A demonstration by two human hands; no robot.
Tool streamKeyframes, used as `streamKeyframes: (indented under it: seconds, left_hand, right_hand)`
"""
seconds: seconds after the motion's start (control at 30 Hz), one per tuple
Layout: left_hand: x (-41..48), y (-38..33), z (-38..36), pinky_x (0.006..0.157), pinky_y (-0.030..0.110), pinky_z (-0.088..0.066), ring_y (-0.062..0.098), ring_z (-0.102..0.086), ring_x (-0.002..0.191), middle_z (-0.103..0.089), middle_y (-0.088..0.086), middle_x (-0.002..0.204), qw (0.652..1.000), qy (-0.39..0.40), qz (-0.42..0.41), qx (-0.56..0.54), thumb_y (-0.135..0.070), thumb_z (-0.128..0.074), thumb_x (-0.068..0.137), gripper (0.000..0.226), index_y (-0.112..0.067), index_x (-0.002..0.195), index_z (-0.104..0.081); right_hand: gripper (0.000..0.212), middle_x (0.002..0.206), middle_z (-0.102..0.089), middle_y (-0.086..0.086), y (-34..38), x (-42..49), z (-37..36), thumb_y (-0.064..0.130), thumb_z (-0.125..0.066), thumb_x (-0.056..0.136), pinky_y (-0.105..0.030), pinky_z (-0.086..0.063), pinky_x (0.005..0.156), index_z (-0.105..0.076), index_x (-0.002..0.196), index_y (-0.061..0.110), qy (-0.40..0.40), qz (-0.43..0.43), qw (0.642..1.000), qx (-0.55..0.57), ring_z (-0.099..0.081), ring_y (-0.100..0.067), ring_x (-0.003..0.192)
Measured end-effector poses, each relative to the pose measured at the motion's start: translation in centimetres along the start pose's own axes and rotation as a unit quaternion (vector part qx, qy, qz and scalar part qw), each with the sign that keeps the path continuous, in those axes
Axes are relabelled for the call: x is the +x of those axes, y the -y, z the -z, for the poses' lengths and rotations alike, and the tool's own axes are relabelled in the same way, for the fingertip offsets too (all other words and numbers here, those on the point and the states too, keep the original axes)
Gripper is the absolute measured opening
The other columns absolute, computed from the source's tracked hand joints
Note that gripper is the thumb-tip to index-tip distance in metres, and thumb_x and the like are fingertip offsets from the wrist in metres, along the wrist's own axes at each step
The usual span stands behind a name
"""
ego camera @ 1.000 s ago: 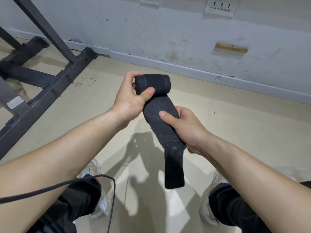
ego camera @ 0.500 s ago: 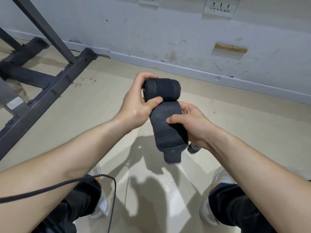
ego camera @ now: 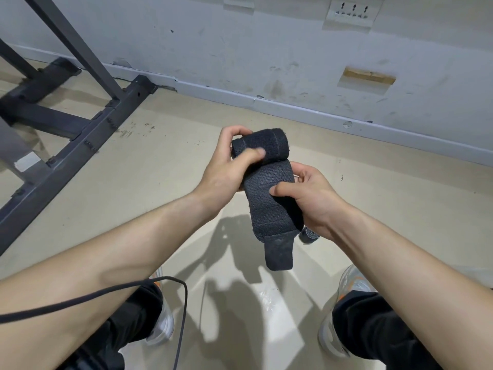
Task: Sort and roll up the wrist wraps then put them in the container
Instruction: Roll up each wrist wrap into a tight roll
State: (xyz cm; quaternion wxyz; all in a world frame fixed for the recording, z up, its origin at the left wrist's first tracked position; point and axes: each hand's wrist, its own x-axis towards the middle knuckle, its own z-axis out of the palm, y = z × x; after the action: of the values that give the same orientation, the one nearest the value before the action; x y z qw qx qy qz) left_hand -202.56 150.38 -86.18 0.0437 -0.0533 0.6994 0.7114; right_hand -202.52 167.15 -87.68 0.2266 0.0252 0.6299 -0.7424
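Now the black wrist wrap (ego camera: 269, 193) hangs much shorter than a second ago (only a narrow tab (ego camera: 278, 256) dangles). Left hand (ego camera: 226, 172) pinches its rolled end, right hand (ego camera: 312, 198) grips the band below, in mid-air over the floor (ego camera: 160, 169); rolling seems nearly finished.

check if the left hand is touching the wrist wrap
Touching. The head view shows the left hand gripping the rolled end of the wrist wrap, thumb pressed on the roll.

The beige floor (ego camera: 165, 198) bears a dark metal frame (ego camera: 80, 134) at ten o'clock — a left shoe (ego camera: 162, 324) at seven, a right shoe (ego camera: 352, 284) at five, and a small dark roll (ego camera: 309, 234) just right of centre.
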Motion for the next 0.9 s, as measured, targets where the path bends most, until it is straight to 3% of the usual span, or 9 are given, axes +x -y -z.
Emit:
streamKeyframes:
  seconds: [0.1, 0.23, 0.33, 0.4, 0.57, 0.7, 0.83, 0.9]
  left_hand:
    - [0.3, -0.5, -0.1, 0.061, 0.03, -0.055, 0.013, -0.062, 0.07, -0.061, -0.01, 0.079, 0.997, -0.024, 0.042, -0.063, -0.035, -0.053, 0.105, 0.009, -0.027, 0.108, -0.053]
    - [0.8, -0.7, 0.6, 0.075, 0.041, -0.059, 0.016, -0.063, 0.067, -0.067, -0.004, 0.074, 0.988, -0.013, 0.085, -0.131, -0.02, -0.067, 0.097, 0.015, -0.024, 0.104, -0.055]
    - [0.7, -0.8, 0.7, 0.093, 0.047, -0.059, 0.022, -0.074, 0.087, -0.077, 0.006, 0.099, 0.975, -0.012, 0.132, -0.176, -0.014, -0.076, 0.09, 0.039, -0.014, 0.125, -0.058]
    - [0.5, -0.9, 0.7, 0.098, 0.047, -0.058, 0.029, -0.073, 0.107, -0.073, 0.019, 0.119, 0.972, 0.017, 0.159, -0.175, -0.016, -0.071, 0.093, 0.037, -0.002, 0.126, -0.063]
    - [0.4, -1.8, 1.0, 0.081, 0.039, -0.063, 0.025, -0.076, 0.091, -0.077, 0.008, 0.094, 0.985, 0.045, 0.139, -0.089, -0.021, -0.066, 0.097, 0.019, -0.005, 0.105, -0.071]
    - [0.8, -1.8, 1.1, 0.073, 0.036, -0.062, 0.022, -0.075, 0.084, -0.077, 0.007, 0.09, 0.991, 0.021, 0.1, -0.089, -0.015, -0.068, 0.095, 0.012, -0.006, 0.102, -0.071]
    - [0.8, -1.3, 0.9, 0.063, 0.03, -0.06, 0.014, -0.073, 0.073, -0.075, 0.001, 0.082, 0.993, 0.013, 0.089, -0.07, -0.011, -0.071, 0.092, 0.007, -0.011, 0.099, -0.071]
    - [0.9, -1.2, 1.0, 0.063, 0.03, -0.058, 0.011, -0.071, 0.068, -0.073, -0.004, 0.08, 0.995, -0.002, 0.086, -0.044, -0.013, -0.075, 0.089, 0.013, -0.015, 0.1, -0.069]
  right_hand:
    - [0.033, 0.086, -0.072, -0.012, -0.1, 0.2, 0.0, -0.02, -0.056, 0.086, -0.034, -0.057, 0.069, -0.067, 0.111, -0.001, -0.008, 0.003, 0.999, -0.033, -0.068, -0.022, 0.071]
    - [0.035, 0.086, -0.072, -0.01, -0.2, 0.4, -0.2, -0.019, -0.056, 0.086, -0.034, -0.055, 0.072, -0.067, 0.113, 0.0, -0.008, 0.002, 0.999, -0.05, -0.066, -0.022, 0.073]
    - [0.035, 0.084, -0.072, -0.008, -0.2, 0.5, -0.1, -0.019, -0.056, 0.086, -0.035, -0.054, 0.073, -0.067, 0.111, 0.003, -0.009, 0.0, 0.999, -0.047, -0.066, -0.022, 0.074]
    - [0.035, 0.082, -0.071, -0.007, -0.3, 0.4, 0.0, -0.018, -0.057, 0.086, -0.033, -0.054, 0.07, -0.068, 0.111, 0.004, -0.005, -0.002, 0.998, -0.055, -0.066, -0.02, 0.072]
    - [0.019, 0.082, -0.07, -0.006, -0.1, 0.1, 0.0, -0.004, -0.062, 0.086, -0.035, -0.049, 0.071, -0.069, 0.099, 0.007, 0.01, -0.011, 0.998, -0.059, -0.064, -0.021, 0.073]
    - [0.019, 0.09, -0.072, -0.013, 0.8, 0.4, -0.3, 0.008, -0.063, 0.093, -0.037, -0.05, 0.077, -0.072, 0.109, 0.0, 0.01, -0.043, 0.999, -0.02, -0.066, -0.025, 0.077]
    - [0.012, 0.086, -0.073, -0.011, 1.1, 0.3, -0.3, 0.01, -0.063, 0.096, -0.035, -0.053, 0.073, -0.073, 0.101, 0.005, 0.014, -0.071, 0.997, -0.028, -0.068, -0.022, 0.072]
    - [0.016, 0.084, -0.072, -0.013, 1.0, 0.3, -0.3, 0.018, -0.07, 0.091, -0.04, -0.051, 0.075, -0.071, 0.098, 0.004, -0.001, -0.091, 0.995, -0.047, -0.067, -0.026, 0.071]
